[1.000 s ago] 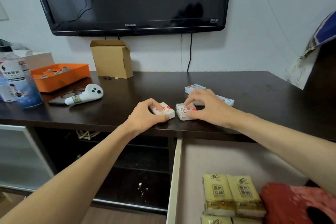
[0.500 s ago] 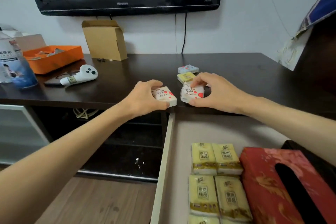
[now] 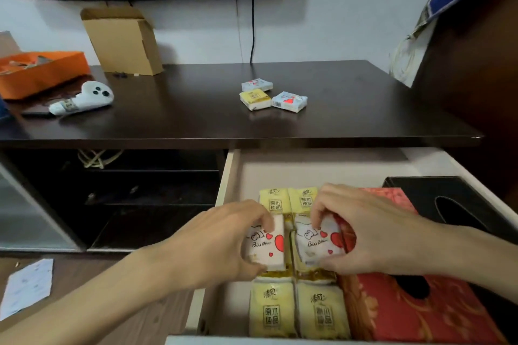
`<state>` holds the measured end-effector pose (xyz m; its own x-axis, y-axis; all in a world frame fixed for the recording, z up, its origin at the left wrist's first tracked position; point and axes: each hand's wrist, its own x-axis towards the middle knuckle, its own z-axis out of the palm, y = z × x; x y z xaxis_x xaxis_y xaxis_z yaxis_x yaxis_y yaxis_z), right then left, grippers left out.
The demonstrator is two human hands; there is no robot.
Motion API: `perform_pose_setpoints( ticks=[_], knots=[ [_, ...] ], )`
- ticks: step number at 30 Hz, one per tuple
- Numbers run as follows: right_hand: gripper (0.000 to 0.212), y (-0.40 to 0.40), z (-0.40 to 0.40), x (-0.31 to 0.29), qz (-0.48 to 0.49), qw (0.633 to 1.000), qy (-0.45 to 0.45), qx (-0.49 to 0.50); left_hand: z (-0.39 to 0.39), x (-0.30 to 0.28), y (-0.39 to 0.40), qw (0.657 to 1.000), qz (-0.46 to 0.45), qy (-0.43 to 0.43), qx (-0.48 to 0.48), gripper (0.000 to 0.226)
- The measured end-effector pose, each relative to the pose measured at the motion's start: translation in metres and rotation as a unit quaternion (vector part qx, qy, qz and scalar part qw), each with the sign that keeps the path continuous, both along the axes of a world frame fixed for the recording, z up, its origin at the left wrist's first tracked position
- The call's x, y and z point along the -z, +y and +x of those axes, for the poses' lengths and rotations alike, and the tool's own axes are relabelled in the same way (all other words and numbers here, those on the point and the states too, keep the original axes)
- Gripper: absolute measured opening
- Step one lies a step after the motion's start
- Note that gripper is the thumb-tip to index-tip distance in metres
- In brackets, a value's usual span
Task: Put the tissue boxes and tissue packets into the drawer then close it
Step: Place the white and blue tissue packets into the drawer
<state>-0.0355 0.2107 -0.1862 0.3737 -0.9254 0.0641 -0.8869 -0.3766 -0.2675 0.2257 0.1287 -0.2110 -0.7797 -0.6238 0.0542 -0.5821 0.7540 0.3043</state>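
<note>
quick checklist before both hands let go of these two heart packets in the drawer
1. Left hand grips its white heart packet: ok.
2. Right hand grips the other heart packet: ok.
3. Both packets are over the drawer, above the yellow packets: ok.
4. Packets resting on the yellow row, not in the air: cannot tell.
5. Room beside the red tissue box: ok, the right packet overlaps its edge in view.
6. Tabletop cleared of packets: not ok, three small packets remain, so do not close the drawer yet.
</note>
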Motion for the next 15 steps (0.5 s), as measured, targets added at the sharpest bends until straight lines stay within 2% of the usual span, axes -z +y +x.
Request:
perform_pose_setpoints(
  ticks=[4, 10, 15],
  knots=[
    [0.039, -0.003, 0.009, 0.008, -0.004, 0.999, 0.04, 0.001, -0.003, 0.003, 0.006, 0.999, -0.015, 0.0, 0.037, 0.046],
    [0.037, -0.009, 0.018, 0.011, 0.014, 0.997, 0.069, 0.009, -0.008, 0.009, 0.013, 0.994, -0.09, -0.042, 0.044, 0.051],
    [0.037, -0.011, 0.02, 0.016, 0.046, 0.996, 0.079, 0.019, -0.012, 0.016, 0.011, 0.993, -0.107, -0.025, 0.054, 0.048]
  ],
)
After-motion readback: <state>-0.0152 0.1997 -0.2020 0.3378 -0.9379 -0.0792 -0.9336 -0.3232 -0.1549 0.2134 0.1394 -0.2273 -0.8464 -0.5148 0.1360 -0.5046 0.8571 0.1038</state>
